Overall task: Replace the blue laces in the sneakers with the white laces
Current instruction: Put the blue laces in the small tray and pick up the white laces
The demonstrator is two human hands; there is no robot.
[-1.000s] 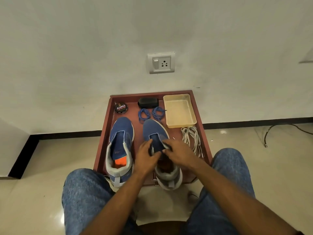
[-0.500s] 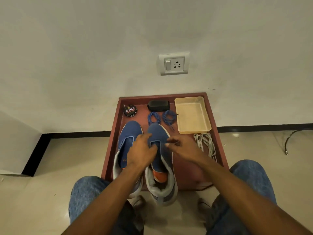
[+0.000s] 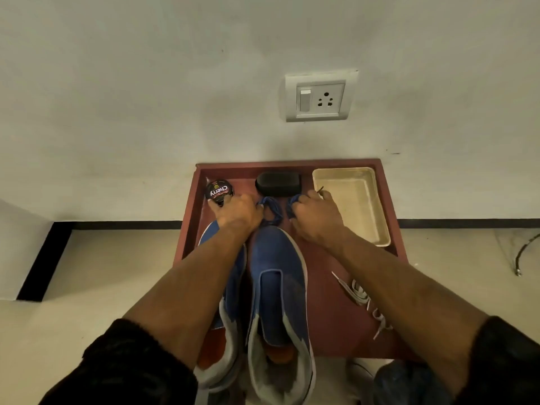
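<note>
Two blue sneakers without laces stand side by side on a red-brown tray [image 3: 327, 317]. The right sneaker [image 3: 279, 282] is in plain sight; the left sneaker [image 3: 233, 287] is mostly hidden under my left forearm. Beyond their toes lie two coiled blue laces. My left hand [image 3: 238, 213] closes on the left blue lace [image 3: 271, 211]. My right hand [image 3: 314, 216] closes on the right blue lace [image 3: 292, 204], with a lace tip sticking out above my fingers. The white laces [image 3: 361, 296] lie on the tray beside my right forearm, partly covered by it.
A round shoe-polish tin [image 3: 219, 190] sits at the tray's back left, touching my left fingers. A black oblong case [image 3: 278, 183] lies at the back middle. A cream plastic tray [image 3: 355, 200] stands at the back right. A wall socket [image 3: 320, 96] is above; a cable [image 3: 524, 252] lies on the floor, right.
Both hands left the right sneaker and reached forward to the back of the tray, where each now closes on a coiled blue lace. The camera has moved closer and lower.
</note>
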